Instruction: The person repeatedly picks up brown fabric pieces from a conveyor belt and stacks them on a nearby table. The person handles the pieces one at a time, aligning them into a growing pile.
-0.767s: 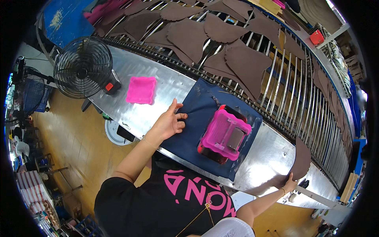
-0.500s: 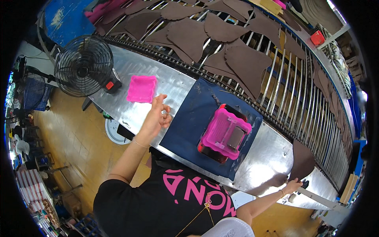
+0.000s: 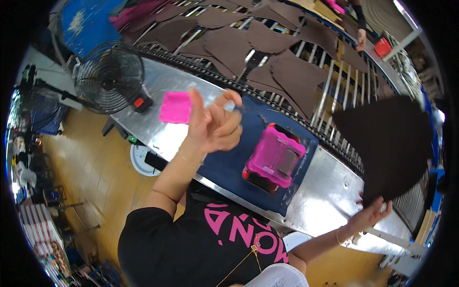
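My left hand [image 3: 215,123] is raised over the metal table, thumb stretched out and fingers loosely bent apart. No object shows in its grasp, though a small pale patch shows at a fingertip. My right hand [image 3: 372,215] pinches the lower end of a dark brown leather-like piece [image 3: 389,148], which stands up from the table's right end, large and partly blurred. Between the hands, a pink scalloped tray [image 3: 267,150] holding a dark block [image 3: 287,161] sits on a red-and-black object [image 3: 260,182] on a dark blue mat [image 3: 224,165].
A pink square tray [image 3: 175,108] lies near a black fan [image 3: 109,81] on the metal table [image 3: 315,203]. Beyond runs a rack of metal bars [image 3: 330,91] bearing several brown pieces [image 3: 299,79]. Another person's hand [image 3: 361,39] hangs at the far side.
My right hand has lifted the brown piece from the table's right end, up and toward the rack. My left hand has risen and moved right. Another person's hand has come in at the far side.
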Demonstrator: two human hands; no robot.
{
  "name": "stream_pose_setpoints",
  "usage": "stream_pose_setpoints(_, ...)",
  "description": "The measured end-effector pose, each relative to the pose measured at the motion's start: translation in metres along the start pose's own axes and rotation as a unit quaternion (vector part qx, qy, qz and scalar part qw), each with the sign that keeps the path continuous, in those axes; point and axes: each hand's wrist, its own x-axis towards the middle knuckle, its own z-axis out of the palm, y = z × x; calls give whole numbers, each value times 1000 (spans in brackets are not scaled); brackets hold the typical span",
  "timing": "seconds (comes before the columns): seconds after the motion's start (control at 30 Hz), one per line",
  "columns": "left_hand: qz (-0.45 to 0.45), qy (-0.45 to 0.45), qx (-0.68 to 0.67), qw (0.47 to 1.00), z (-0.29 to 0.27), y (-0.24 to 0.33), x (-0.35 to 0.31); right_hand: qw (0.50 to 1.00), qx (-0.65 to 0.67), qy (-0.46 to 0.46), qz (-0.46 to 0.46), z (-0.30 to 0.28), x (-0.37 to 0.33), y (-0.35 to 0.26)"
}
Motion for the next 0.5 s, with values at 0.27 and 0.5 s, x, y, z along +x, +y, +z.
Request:
stream_pose_setpoints(0.27,-67,236,518,819,15,29,9,931,254,-264,-2,105,-79,-38)
stream_pose_setpoints(0.5,73,259,677,685,39,82,-1,912,83,-393,-83,136,-83,-43)
